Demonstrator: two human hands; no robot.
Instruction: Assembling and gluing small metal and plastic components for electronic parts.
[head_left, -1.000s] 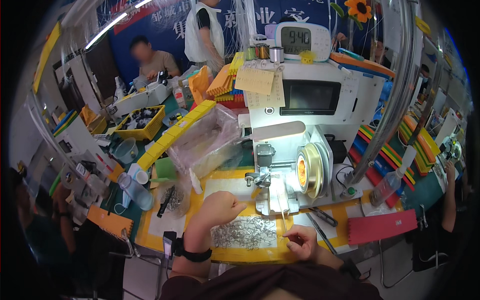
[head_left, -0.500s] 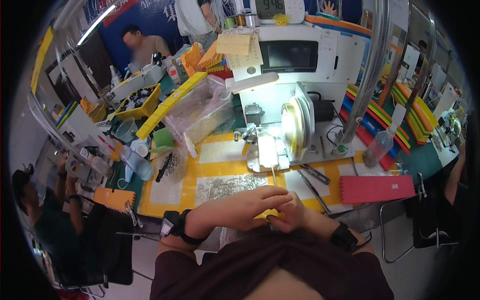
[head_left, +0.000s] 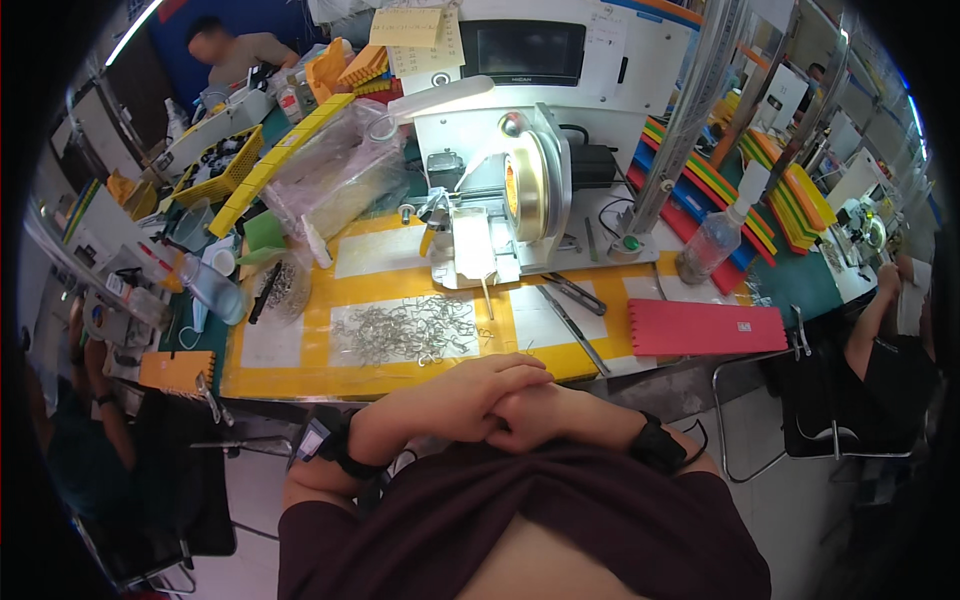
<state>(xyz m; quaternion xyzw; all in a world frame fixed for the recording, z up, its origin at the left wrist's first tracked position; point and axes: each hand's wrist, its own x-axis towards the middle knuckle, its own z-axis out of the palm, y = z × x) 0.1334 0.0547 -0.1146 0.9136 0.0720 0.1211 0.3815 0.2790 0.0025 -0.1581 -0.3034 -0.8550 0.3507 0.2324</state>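
At the table's front edge my two hands meet, close to my body. My left hand [head_left: 465,398] lies across the top of my right hand [head_left: 537,413], its fingers stretched over the right knuckles. The right fingers are curled in; what they hold, if anything, is hidden. Just beyond the hands, a loose heap of small bent metal wire pieces [head_left: 408,328] lies on a white sheet taped to the table. Behind it stands a bench machine with a gold-rimmed wheel [head_left: 530,185], under a bright light.
Right of the machine lie a long slim tool [head_left: 574,330] and a dark-handled tool [head_left: 577,293], near a red tray [head_left: 708,328]. A clear bottle [head_left: 712,245] stands behind. Leftward are a tub of small parts [head_left: 288,292], a bluish bottle [head_left: 213,287] and an orange tray [head_left: 178,370]. Other people sit nearby.
My view has shifted, so the bench appears lower left. My hands have folded closer together, and the small yellow thing at the right fingers no longer shows.
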